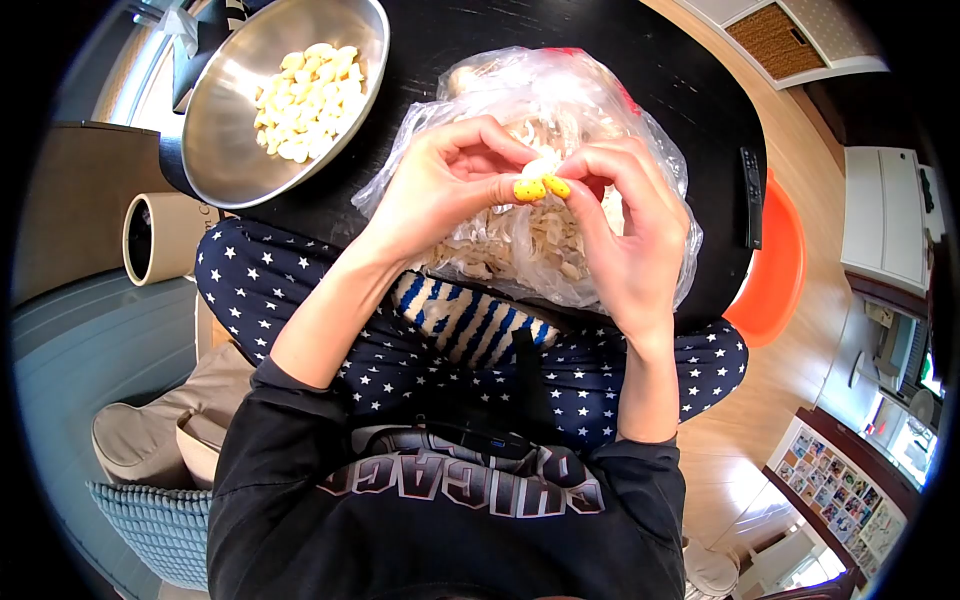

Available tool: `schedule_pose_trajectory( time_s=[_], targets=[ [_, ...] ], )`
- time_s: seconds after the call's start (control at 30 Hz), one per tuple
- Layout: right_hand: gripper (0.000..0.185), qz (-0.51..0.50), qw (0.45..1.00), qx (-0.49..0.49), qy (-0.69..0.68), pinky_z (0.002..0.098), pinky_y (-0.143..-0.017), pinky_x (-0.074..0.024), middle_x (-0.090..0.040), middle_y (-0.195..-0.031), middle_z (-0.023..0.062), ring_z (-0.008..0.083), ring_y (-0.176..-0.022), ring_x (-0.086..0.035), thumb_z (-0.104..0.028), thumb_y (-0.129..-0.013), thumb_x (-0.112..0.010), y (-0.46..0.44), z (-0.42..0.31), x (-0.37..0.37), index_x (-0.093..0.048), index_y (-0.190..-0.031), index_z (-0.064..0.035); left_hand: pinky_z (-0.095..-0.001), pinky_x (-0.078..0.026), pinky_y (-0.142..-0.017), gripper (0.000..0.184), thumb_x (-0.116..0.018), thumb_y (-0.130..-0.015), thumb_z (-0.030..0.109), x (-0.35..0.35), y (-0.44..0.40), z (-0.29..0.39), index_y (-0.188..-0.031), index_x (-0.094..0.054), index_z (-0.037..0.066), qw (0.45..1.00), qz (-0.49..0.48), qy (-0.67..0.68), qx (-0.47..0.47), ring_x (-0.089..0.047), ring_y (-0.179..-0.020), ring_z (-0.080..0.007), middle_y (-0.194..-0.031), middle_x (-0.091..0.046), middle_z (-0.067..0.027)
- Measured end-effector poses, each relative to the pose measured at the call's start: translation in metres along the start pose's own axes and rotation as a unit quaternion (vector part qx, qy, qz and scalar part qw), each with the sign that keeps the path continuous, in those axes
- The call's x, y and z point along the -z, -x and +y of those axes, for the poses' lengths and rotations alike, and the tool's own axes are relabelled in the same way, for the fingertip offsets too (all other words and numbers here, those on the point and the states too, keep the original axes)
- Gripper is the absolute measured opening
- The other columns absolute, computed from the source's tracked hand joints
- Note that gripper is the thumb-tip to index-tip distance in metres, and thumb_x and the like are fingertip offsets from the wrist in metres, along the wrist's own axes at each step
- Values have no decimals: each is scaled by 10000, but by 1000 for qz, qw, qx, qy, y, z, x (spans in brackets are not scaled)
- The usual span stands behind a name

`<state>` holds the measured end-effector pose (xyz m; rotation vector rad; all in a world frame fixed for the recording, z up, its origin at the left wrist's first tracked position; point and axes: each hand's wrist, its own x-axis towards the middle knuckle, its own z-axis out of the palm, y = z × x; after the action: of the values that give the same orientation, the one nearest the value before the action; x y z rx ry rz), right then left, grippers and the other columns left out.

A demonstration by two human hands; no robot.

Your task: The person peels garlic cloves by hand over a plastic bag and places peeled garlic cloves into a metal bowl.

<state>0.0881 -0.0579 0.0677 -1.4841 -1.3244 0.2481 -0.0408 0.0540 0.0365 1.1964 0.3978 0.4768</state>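
Over a clear plastic bag (670, 240) of papery garlic skins (490, 245), my left hand (445, 185) and my right hand (635, 205) meet fingertip to fingertip. Both pinch a pale garlic clove (541, 168), which the fingers partly cover. Yellow with dark dots shows on both thumb tips, which press side by side just below the clove. To the left, a steel bowl (215, 130) holds a heap of peeled garlic cloves (310, 100).
Bag and bowl rest on a black table (440, 25). A remote control (750, 198) lies near its right edge, with an orange chair (778, 265) beyond. A cream cylindrical container (170, 238) stands at the left. A striped cloth (470, 318) lies by my lap.
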Motion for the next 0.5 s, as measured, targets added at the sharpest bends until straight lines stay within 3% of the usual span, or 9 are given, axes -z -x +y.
schedule_pose_trajectory(
  time_s=[0.23, 0.43, 0.5],
  targets=[
    [202, -38, 995, 88, 1, 299, -622, -445, -565, -783, 77, 215, -719, -549, 68, -660, -654, 0, 0, 0, -565, -814, -26, -232, -481, -735, 188, -632, -809, 73, 4, -2, -5, -962, -560, -9, 991, -16, 131, -18, -589, -798, -109, -905, -611, -65],
    [175, -159, 986, 42, -26, 305, -643, -436, -548, -760, 83, 235, -730, -546, 64, -674, -628, -1, -1, 13, -553, -805, -24, -231, -459, -752, 274, -586, -857, 191, 7, 0, 0, -1057, -513, 20, 969, -47, 243, 14, -558, -820, -118, -970, -580, -65],
    [117, -163, 986, -42, 3, 313, -653, -440, -536, -749, 98, 258, -737, -545, 41, -715, -597, -1, 3, 20, -556, -812, -9, -223, -449, -760, 313, -593, -853, 243, 7, 0, 1, -1067, -497, 35, 969, -38, 245, 28, -547, -820, -113, -975, -574, -63]
  ],
)
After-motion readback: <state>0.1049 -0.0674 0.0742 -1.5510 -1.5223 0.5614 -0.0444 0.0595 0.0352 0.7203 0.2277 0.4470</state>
